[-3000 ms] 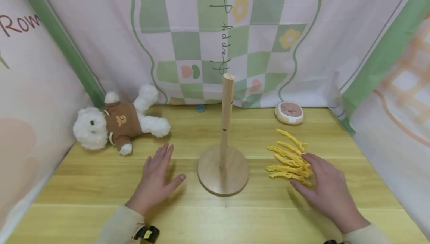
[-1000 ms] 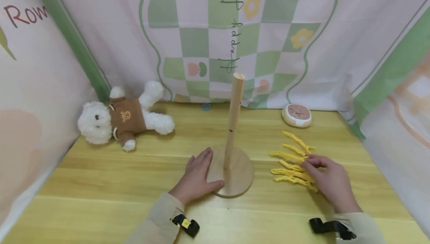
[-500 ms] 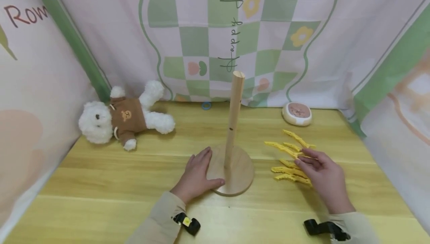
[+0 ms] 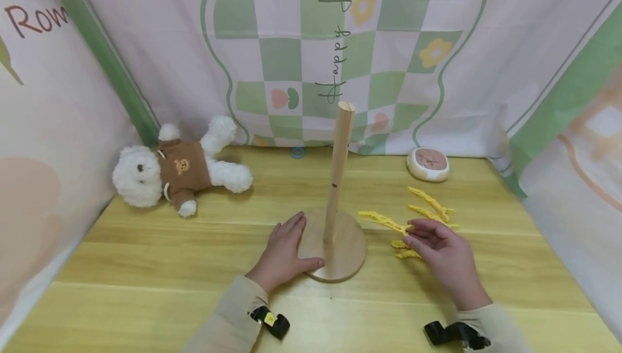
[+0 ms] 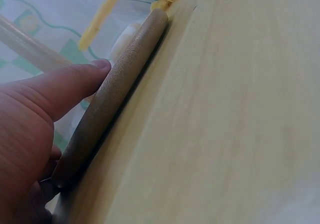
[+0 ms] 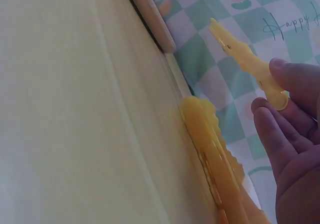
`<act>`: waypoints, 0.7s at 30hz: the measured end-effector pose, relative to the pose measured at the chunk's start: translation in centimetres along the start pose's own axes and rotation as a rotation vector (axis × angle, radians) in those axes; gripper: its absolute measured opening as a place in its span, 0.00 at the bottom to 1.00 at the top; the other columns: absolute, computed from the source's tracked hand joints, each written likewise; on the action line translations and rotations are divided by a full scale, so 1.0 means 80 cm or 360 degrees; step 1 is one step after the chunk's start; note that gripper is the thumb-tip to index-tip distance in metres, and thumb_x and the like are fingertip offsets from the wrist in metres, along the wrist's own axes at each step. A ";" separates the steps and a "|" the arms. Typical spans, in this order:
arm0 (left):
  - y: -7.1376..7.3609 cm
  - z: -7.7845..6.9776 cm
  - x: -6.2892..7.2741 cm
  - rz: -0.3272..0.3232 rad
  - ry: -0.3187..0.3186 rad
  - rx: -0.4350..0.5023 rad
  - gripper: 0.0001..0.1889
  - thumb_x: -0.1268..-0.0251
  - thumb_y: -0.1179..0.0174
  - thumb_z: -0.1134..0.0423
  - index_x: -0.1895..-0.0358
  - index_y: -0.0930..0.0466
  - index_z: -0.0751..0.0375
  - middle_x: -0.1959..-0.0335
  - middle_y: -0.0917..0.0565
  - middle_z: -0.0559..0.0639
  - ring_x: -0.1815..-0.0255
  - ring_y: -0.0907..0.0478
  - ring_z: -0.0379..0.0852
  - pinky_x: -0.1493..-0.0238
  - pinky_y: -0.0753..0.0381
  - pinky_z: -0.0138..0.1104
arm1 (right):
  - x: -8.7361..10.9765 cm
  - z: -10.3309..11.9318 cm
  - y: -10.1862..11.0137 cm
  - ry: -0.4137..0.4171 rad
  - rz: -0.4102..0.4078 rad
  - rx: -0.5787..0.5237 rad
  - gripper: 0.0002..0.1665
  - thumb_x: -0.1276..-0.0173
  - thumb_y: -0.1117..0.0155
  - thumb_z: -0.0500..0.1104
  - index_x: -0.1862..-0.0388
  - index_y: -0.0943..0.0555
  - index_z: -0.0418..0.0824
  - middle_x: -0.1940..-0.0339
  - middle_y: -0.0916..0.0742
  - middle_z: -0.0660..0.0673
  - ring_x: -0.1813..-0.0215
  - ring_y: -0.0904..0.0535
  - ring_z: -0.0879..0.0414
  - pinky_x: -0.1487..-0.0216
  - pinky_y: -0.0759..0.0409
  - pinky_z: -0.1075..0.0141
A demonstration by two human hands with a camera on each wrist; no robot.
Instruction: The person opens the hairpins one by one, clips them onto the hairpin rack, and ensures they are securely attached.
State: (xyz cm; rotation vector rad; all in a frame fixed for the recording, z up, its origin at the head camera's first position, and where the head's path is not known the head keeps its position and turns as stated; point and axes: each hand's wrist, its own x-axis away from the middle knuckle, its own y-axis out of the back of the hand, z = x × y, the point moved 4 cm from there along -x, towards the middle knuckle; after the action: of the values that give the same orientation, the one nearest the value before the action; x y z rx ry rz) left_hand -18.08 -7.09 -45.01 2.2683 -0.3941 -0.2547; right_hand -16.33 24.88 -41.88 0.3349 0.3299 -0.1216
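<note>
My right hand [image 4: 449, 261] pinches a yellow hair clip [image 4: 382, 219] by one end between thumb and fingers, above the table. Its long jagged, crocodile-like body points left in the head view. Several more yellow hair clips [image 4: 427, 200] lie on the table beside and partly behind that hand. A wooden stand has a round base [image 4: 349, 256] and an upright post [image 4: 340, 164] with small dark holes. On the base's left rim rests my left hand [image 4: 282, 258], fingers fairly straight. In the left wrist view the thumb [image 5: 75, 84] lies over the rim.
A white plush bear [image 4: 182, 167] in a brown shirt lies at the back left. A small white and pink device [image 4: 428, 164] stands at the back right. Near the rear edge lies a blue ring [image 4: 298, 153]. Printed curtains [image 4: 282, 13] enclose the table [image 4: 170, 288].
The left hand moved right onto the stand's base, then stayed. The right hand took one hair clip from the group, lifted it and carried it left toward the stand.
</note>
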 end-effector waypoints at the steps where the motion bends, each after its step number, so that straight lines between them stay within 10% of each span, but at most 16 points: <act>1: 0.000 0.000 0.000 -0.0004 -0.0002 0.0002 0.56 0.48 0.27 0.39 0.24 0.43 0.71 0.21 0.43 0.61 0.21 0.48 0.58 0.21 0.59 0.54 | 0.000 0.001 -0.002 0.0005 0.0005 0.0012 0.20 0.42 0.27 0.25 0.49 0.19 0.25 0.55 0.11 0.47 0.55 0.14 0.67 0.55 0.16 0.73; 21: -0.001 0.001 0.000 -0.0021 -0.0010 -0.0028 0.55 0.47 0.28 0.38 0.24 0.42 0.70 0.21 0.42 0.60 0.21 0.46 0.58 0.21 0.56 0.53 | 0.009 0.007 -0.041 -0.0096 0.0144 -0.0032 0.18 0.42 0.25 0.31 0.52 0.16 0.30 0.56 0.12 0.33 0.58 0.14 0.65 0.56 0.15 0.70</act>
State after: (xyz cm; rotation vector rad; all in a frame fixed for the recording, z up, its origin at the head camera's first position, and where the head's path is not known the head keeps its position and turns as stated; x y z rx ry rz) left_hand -18.05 -7.10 -45.09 2.2540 -0.3791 -0.2706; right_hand -16.06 21.57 -42.63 0.3252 0.2556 -0.0392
